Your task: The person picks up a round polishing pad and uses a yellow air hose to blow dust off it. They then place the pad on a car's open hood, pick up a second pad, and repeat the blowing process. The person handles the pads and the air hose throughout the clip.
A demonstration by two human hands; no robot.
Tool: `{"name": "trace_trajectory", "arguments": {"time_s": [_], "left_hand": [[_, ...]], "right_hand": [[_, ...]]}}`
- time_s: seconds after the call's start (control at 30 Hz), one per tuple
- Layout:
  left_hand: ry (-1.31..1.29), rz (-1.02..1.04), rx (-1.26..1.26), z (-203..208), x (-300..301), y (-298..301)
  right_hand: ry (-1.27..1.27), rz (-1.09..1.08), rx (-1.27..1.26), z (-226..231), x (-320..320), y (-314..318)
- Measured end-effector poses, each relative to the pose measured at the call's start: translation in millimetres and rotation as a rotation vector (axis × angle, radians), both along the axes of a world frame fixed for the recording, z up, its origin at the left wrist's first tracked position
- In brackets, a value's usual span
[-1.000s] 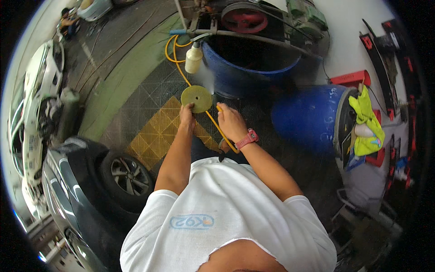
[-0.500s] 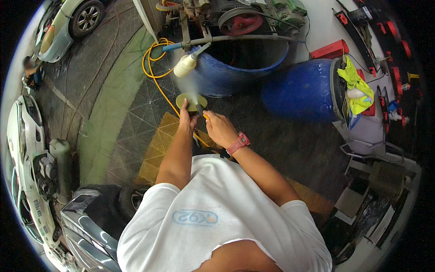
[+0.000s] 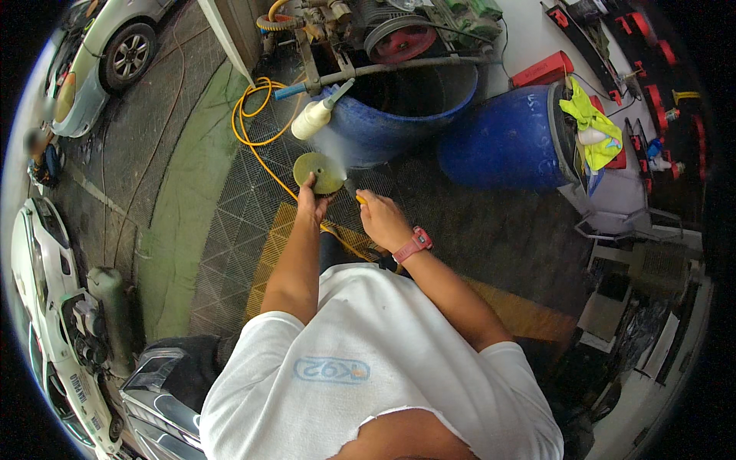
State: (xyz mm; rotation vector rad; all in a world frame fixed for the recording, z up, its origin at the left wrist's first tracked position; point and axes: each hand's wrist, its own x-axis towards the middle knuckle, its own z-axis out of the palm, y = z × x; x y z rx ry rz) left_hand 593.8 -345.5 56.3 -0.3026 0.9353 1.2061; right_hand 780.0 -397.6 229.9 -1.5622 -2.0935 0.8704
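My left hand [image 3: 310,204] grips a round yellow-green polishing pad [image 3: 317,170] by its lower edge, with its flat face and small centre hole turned up. In my right hand [image 3: 382,221] is an air blow gun [image 3: 352,186], its dark nozzle close to the pad's right edge and a bit of yellow showing at the fist. A whitish mist or dust hangs between the pad and a blue drum [image 3: 360,142]. Just beyond the pad, a cream-coloured bottle with a pointed nozzle [image 3: 310,121] hangs by the drum's rim.
An orange hose [image 3: 262,157] loops over the floor mats to my left. An air compressor [image 3: 399,38] stands behind the open drum. Another blue drum [image 3: 498,142] with a yellow-green cloth [image 3: 594,126] lies to the right. Cars [image 3: 130,55] and another person [image 3: 44,161] are at far left.
The pad has tilted so that more of its round face shows. My right hand and the blow gun have moved slightly right, to the pad's edge. The view has shifted a little.
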Motion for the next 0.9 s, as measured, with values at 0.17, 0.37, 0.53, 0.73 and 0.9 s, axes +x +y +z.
{"name": "trace_trajectory", "arguments": {"time_s": [0.17,0.37,0.53,0.73,0.9], "left_hand": [[0.208,-0.3,0.099,-9,-5,-2],[0.305,-0.245,0.051,-18,-6,-9],[0.071,-0.095,0.019,-21,-11,-10],[0.17,-0.334,0.121,-34,-20,-16],[0.233,-0.376,0.113,-33,-20,-15]], "right_hand": [[-0.042,-0.009,-0.053,5,-5,0],[-0.037,-0.009,-0.068,12,-14,0],[-0.03,-0.003,-0.05,19,-22,1],[-0.049,0.027,-0.14,23,-34,3],[-0.006,0.014,-0.072,9,-31,4]]}}
